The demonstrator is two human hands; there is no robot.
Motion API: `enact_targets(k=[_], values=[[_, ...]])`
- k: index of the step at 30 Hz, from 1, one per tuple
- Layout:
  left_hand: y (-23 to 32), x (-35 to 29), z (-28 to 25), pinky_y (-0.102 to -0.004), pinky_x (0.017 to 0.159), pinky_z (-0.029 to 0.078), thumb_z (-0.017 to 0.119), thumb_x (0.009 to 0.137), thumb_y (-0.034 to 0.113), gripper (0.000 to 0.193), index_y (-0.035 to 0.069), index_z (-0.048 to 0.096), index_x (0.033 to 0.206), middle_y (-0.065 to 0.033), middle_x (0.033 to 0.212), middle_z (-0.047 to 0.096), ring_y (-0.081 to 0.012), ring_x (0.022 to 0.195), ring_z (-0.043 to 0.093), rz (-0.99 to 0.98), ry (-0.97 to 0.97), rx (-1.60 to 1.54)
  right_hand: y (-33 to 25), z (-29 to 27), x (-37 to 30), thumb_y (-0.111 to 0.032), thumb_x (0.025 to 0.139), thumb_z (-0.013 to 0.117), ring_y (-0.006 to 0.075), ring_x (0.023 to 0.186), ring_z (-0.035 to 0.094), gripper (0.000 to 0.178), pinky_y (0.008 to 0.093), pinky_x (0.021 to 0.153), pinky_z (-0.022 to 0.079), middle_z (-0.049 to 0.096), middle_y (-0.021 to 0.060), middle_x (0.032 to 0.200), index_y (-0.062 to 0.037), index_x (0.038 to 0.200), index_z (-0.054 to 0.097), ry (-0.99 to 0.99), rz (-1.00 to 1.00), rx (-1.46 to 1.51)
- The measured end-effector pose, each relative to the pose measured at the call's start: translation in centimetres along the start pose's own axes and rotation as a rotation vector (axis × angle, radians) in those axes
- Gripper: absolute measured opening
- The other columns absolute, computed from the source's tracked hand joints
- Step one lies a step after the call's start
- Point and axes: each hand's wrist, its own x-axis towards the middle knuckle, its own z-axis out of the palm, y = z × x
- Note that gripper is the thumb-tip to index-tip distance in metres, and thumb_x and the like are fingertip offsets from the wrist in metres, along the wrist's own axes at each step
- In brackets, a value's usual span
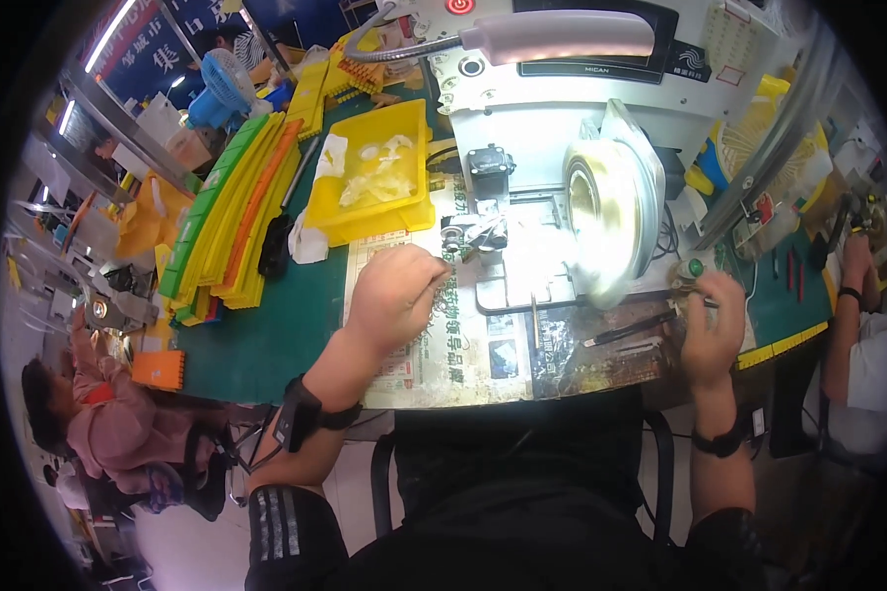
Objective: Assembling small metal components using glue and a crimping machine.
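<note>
Bench mat: one, green; open room at its front edge, left of the wheel.
Dark slender tool: one, right of and nearer than the wheel; long axis slants, right end farther.
Right hand: right of the wheel, fingers curled; cannot tell whether they hold anything.
Left hand: left of the wheel, fingertips drawn together; contents hidden.
Green button: one, right of the wheel, just beside the right fingers.
Metal fixture: one, left of the wheel, long axis roughly crosswise.
Wheel: one, upright.
</note>
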Motion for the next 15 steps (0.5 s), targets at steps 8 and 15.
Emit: enact_targets(k=[8, 15], values=[[-0.4, -0.6, 0.7, -0.0366, 0.071, 0.051, 0.069, 0.087, 0.000, 0.008, -0.002, 0.068, 0.094, -0.0150, 0.087, 0.067, -0.0322, 0.079, 0.065, -0.108, 0.007, -0.091, -12.5, 3.4, -1.6, -0.018, 0.079, 0.079, 0.0325, 0.095, 0.059, 0.046, 0.0428, 0.082, 0.045, 0.062, 0.0127, 0.105, -0.0011, 0.119, 0.064, -0.566, -0.226, 0.221], [-0.4, -0.7, -0.1, -0.0378, 0.085, 0.051, 0.070, 0.090, 0.012, 0.026, -0.001, 0.070, 0.112, -0.0175, 0.108, 0.066, -0.0341, 0.098, 0.064, -0.119, 0.079, -0.037, -13.6, 5.4, -2.3, -0.036, 0.082, 0.078, 0.0292, 0.109, 0.054, 0.068, 0.0425, 0.089, 0.041, 0.057, 0.0116, 0.120, 0.0001, 0.135, 0.054, -0.615, -0.223, 0.071]])
